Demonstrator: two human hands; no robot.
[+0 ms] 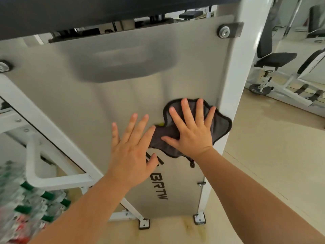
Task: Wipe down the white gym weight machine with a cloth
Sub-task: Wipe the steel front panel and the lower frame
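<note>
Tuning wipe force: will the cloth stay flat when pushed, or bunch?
Probably floppy: the cloth ripples around the right hand. Likely bunches when pushed; it gathers near the thumb. Seems light: flat fingers pin it to the panel.

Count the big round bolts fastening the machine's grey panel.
2. The upper right bolt sits at the grey panel's top corner; the left bolt at its left edge, half cut off. Others may be hidden.
</note>
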